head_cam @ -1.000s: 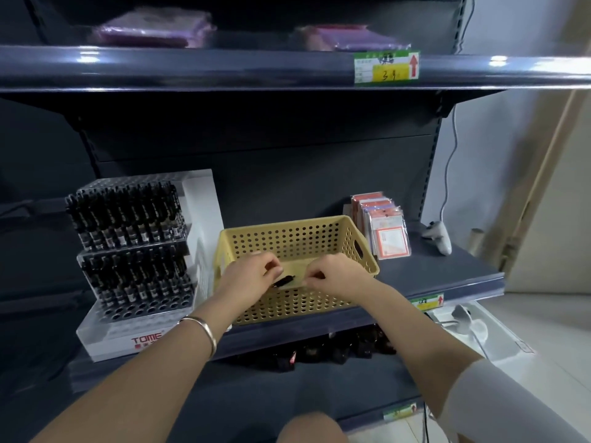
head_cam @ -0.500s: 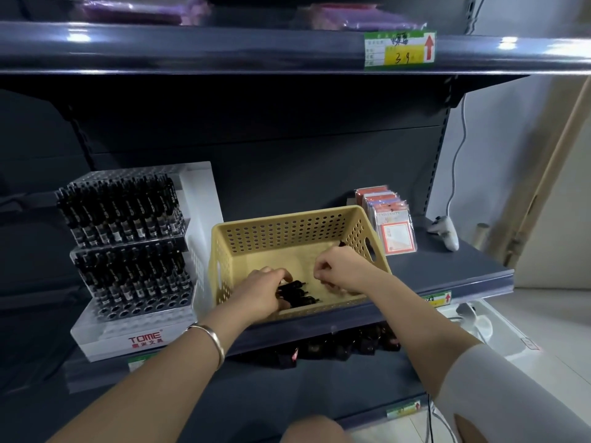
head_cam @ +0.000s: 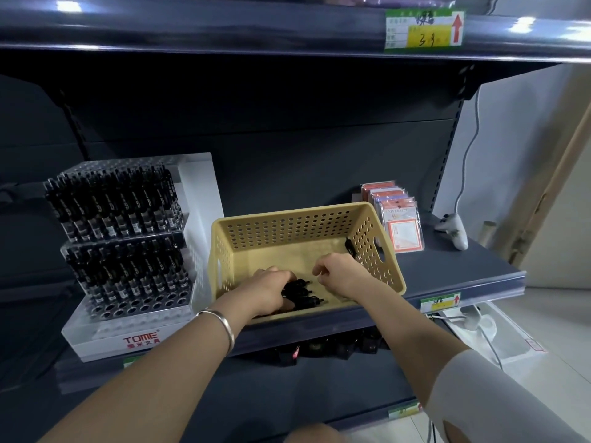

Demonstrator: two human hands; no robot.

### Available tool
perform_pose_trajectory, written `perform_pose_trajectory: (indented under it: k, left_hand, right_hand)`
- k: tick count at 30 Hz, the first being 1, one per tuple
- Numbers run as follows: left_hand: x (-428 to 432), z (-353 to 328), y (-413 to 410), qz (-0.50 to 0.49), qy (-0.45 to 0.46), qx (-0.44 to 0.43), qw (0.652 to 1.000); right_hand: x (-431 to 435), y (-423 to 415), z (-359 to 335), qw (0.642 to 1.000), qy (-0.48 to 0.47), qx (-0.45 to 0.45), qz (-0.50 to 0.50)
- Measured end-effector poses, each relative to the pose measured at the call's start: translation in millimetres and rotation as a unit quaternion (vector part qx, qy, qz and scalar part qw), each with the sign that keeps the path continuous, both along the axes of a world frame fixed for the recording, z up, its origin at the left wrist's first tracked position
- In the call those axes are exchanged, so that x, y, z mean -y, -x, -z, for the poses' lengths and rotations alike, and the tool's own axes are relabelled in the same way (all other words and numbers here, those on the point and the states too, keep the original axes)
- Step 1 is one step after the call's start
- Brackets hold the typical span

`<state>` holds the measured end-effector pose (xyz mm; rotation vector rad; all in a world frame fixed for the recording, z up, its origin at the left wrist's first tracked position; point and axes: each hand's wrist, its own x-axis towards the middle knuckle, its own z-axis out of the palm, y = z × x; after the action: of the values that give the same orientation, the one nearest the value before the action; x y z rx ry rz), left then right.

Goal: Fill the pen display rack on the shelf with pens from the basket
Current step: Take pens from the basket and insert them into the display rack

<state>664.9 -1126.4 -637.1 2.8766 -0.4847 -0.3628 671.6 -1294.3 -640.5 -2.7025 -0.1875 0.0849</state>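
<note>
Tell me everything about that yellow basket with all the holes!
The basket is pale yellow, plastic-looking, with round holes over its walls and a handle slot at each end. It sits upright on the shelf, between the pen rack and some card packs. A few black pens lie near its front; a lone pen leans on the right wall. Both hands reach inside: the left hand grips the black pens, the right hand curls beside them.

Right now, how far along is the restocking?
Done: the clear plastic pen display rack holds two tiers of black pens. In hand: the left hand grips loose pens in the perforated yellow plastic basket, right hand beside. Left: empty front holes.
</note>
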Motion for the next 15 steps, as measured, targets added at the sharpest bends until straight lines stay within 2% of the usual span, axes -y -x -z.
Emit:
perform_pose_trajectory:
  k: [8, 15]
  left_hand:
    - [9.6, 8.3, -11.8, -0.002, -0.092, 0.042, 0.995]
    - [13.7, 16.2, -11.4, -0.013, -0.082, 0.021, 0.996]
  right_hand:
    - [3.6, 2.0, 6.5, 1.0, 0.0, -0.01, -0.004]
    - [2.9, 1.1, 7.7, 1.0, -0.002, -0.01, -0.017]
